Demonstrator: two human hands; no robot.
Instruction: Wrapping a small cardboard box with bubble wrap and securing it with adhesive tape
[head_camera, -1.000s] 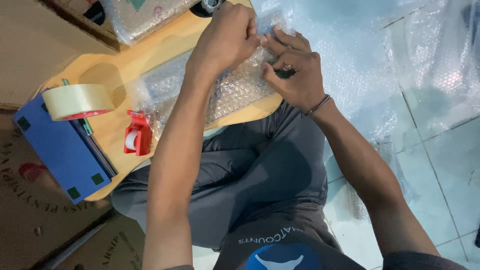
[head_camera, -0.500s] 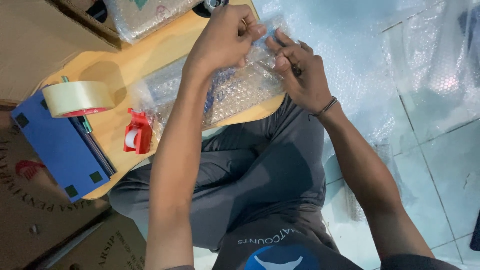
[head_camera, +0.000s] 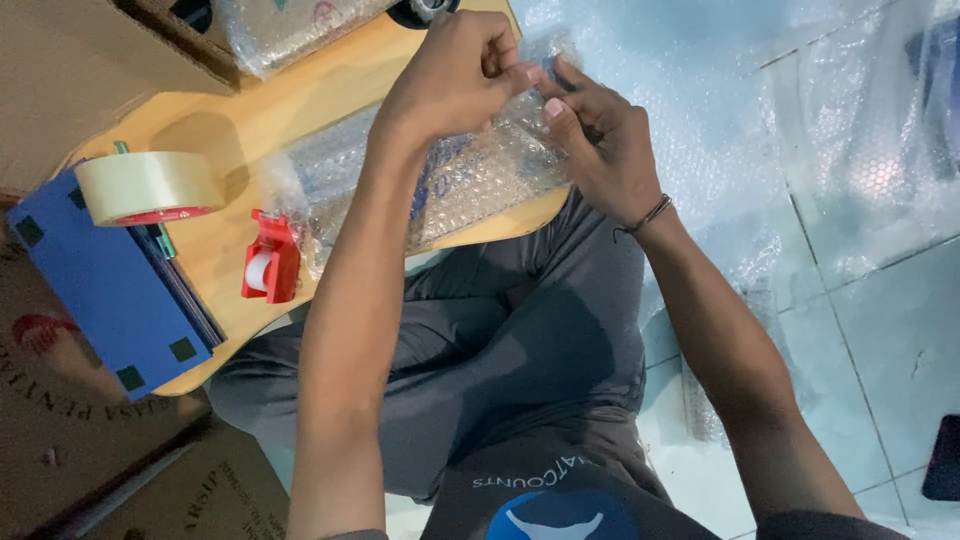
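A flat item wrapped in clear bubble wrap (head_camera: 460, 180) lies on a low wooden table (head_camera: 300, 100) over my lap. My left hand (head_camera: 450, 80) pinches the wrap's far right end with curled fingers. My right hand (head_camera: 600, 150) grips the same end from the right, thumb and fingers pressed on the plastic. The two hands touch at the fingertips. What is inside the wrap shows only as blurred blue and white.
A roll of clear packing tape (head_camera: 145, 187) rests on a blue book (head_camera: 110, 290) at the table's left. A red tape dispenser (head_camera: 272, 258) stands beside the parcel. Cardboard boxes (head_camera: 60, 80) lie left, loose bubble wrap sheets (head_camera: 800, 120) on the tiled floor right.
Both hands have shifted up and slightly right along the parcel's end, and my fingers have closed tighter on the wrap there. The tape and dispenser have not moved.
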